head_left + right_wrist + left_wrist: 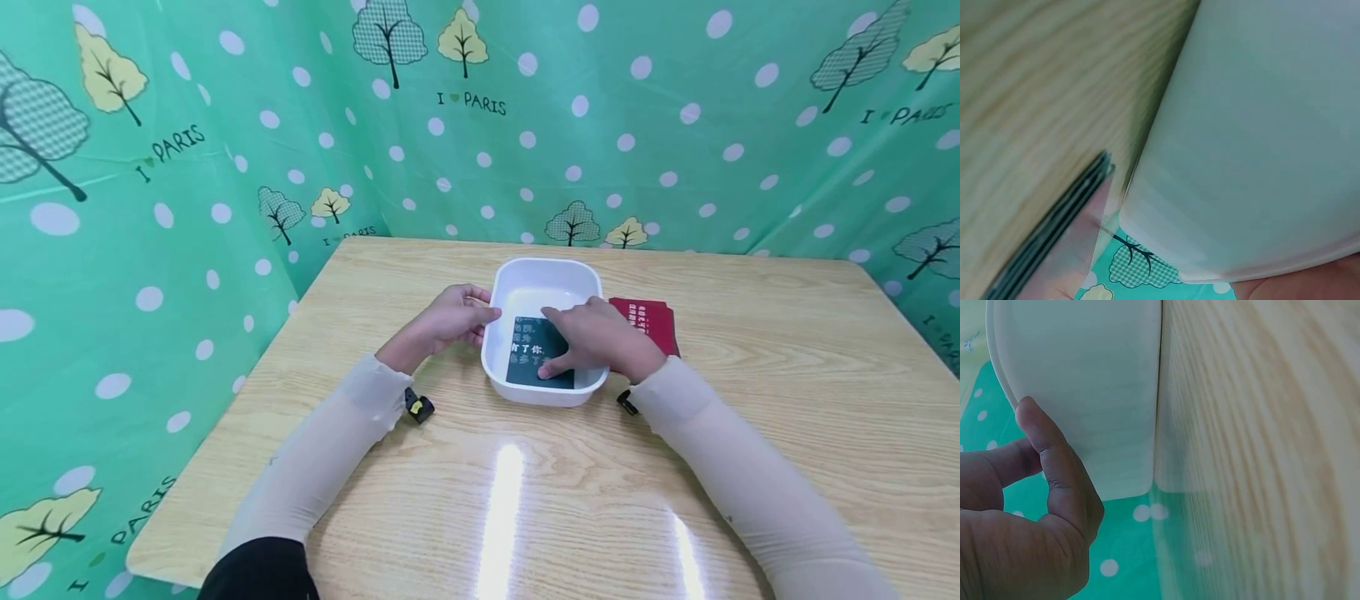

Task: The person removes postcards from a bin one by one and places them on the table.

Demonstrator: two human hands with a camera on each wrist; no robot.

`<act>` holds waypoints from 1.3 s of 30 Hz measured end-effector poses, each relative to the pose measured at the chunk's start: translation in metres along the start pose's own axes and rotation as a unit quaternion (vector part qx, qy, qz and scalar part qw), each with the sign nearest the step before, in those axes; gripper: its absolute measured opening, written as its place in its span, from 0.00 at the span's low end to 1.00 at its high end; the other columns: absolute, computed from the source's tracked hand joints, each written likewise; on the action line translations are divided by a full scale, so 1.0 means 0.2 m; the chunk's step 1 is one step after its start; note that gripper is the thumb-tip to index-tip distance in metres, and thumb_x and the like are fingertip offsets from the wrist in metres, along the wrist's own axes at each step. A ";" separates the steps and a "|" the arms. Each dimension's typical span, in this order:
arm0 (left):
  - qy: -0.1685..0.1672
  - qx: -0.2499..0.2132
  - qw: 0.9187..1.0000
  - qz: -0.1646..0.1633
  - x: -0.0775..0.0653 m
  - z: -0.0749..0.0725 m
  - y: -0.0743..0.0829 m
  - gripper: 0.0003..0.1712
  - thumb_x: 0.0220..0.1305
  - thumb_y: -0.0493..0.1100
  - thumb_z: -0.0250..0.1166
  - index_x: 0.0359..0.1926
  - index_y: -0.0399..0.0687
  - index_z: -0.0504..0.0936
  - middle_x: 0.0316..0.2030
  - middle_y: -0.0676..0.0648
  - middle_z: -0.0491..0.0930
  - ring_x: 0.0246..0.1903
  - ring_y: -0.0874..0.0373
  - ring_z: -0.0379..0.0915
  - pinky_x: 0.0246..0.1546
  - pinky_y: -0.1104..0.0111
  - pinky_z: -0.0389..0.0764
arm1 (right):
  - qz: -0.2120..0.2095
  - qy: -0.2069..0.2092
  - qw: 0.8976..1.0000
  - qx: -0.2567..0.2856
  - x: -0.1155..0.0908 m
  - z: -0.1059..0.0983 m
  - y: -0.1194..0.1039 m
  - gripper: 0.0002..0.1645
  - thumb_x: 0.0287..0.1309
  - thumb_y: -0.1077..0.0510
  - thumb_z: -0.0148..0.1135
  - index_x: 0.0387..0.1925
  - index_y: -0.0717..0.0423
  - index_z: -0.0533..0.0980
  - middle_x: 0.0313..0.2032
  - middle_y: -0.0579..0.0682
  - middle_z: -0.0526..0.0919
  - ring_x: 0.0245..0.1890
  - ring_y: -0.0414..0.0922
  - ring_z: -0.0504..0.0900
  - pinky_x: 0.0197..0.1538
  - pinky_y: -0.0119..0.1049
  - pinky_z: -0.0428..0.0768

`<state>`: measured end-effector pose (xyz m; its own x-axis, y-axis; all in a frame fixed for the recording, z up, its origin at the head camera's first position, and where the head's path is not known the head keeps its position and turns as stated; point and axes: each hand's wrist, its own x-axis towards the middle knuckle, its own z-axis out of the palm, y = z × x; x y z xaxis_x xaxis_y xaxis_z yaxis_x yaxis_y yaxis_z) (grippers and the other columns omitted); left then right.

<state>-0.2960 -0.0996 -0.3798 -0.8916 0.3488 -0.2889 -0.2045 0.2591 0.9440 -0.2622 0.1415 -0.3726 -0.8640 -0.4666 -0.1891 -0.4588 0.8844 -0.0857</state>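
A white plastic basin [547, 398] stands on the table. My left hand [453, 321] holds its left side, thumb at the rim and fingers against the outside; the left wrist view shows the thumb [1044, 434] at the basin wall [1097, 394]. Inside the basin lies a dark green card [528, 371] with white printed characters. Over this card my right hand [600, 333] reaches across the right rim, thumb and index finger spread apart, the thumb on the card. The remaining right fingers are hidden. Close by, the basin's outer wall [1241, 156] fills much of the right wrist view.
Just right of the basin, partly behind my right wrist, is a stack of red cards [648, 321]; their dark edges [1054, 225] show in the right wrist view. Small black devices sit under both wrists. A green dotted curtain [637, 150] borders the wooden table [787, 358].
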 end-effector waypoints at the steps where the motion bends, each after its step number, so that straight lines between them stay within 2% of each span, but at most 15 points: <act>1: 0.000 0.000 1.000 0.000 0.00 0.00 0.00 0.20 0.67 0.38 0.64 0.56 0.40 0.67 0.37 0.41 0.79 0.22 0.57 0.74 0.24 0.67 0.81 | 0.002 -0.002 1.000 -0.001 0.00 0.00 0.00 0.64 0.39 0.22 0.66 0.72 0.49 0.60 0.56 0.54 0.78 0.55 0.56 0.70 0.58 0.55 0.69; 11: 0.000 -0.011 1.000 0.003 0.00 0.00 -0.01 0.20 0.66 0.37 0.64 0.55 0.38 0.68 0.37 0.38 0.78 0.21 0.57 0.74 0.21 0.69 0.79 | -0.012 0.018 1.000 -0.017 0.01 0.01 -0.01 0.64 0.39 0.21 0.66 0.72 0.50 0.61 0.57 0.56 0.75 0.55 0.54 0.70 0.60 0.56 0.68; 19: -0.004 -0.010 1.000 0.006 -0.01 -0.01 0.00 0.19 0.67 0.37 0.63 0.55 0.39 0.68 0.35 0.42 0.78 0.23 0.57 0.74 0.23 0.69 0.80 | -0.027 0.054 0.998 -0.017 0.01 0.00 0.00 0.68 0.35 0.20 0.66 0.71 0.55 0.61 0.54 0.56 0.70 0.49 0.51 0.67 0.54 0.47 0.73; 23: -0.005 -0.013 1.000 0.004 -0.01 -0.01 0.00 0.20 0.67 0.37 0.63 0.55 0.38 0.68 0.34 0.42 0.78 0.22 0.57 0.74 0.23 0.69 0.80 | -0.034 0.078 0.996 0.006 0.01 0.00 0.00 0.65 0.36 0.22 0.68 0.69 0.56 0.63 0.54 0.56 0.68 0.49 0.50 0.65 0.53 0.45 0.74; 27: -0.006 -0.015 1.000 0.003 -0.01 -0.01 0.00 0.20 0.66 0.36 0.63 0.56 0.38 0.67 0.33 0.42 0.77 0.21 0.57 0.74 0.22 0.69 0.79 | -0.033 0.091 0.995 0.037 0.00 -0.01 0.00 0.58 0.41 0.28 0.71 0.66 0.58 0.67 0.53 0.56 0.70 0.49 0.50 0.67 0.52 0.45 0.77; 33: -0.004 -0.019 1.000 0.004 0.00 -0.01 0.00 0.20 0.66 0.35 0.64 0.55 0.37 0.67 0.32 0.42 0.76 0.21 0.57 0.73 0.21 0.69 0.79 | -0.030 0.086 0.993 0.076 0.00 -0.04 -0.01 0.54 0.46 0.35 0.73 0.66 0.61 0.65 0.52 0.57 0.73 0.48 0.50 0.72 0.52 0.46 0.78; 39: -0.001 -0.019 1.000 0.001 0.00 -0.01 -0.01 0.20 0.65 0.35 0.64 0.55 0.38 0.68 0.35 0.39 0.77 0.21 0.57 0.73 0.21 0.69 0.79 | -0.039 0.110 0.982 0.149 -0.01 -0.08 -0.03 0.43 0.54 0.47 0.72 0.64 0.60 0.65 0.54 0.56 0.74 0.52 0.51 0.73 0.56 0.49 0.76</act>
<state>-0.2959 -0.1011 -0.3806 -0.8910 0.3517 -0.2871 -0.2179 0.2236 0.9500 -0.2610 0.1379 -0.3569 -0.8674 -0.4957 0.0425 -0.4730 0.7952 -0.3793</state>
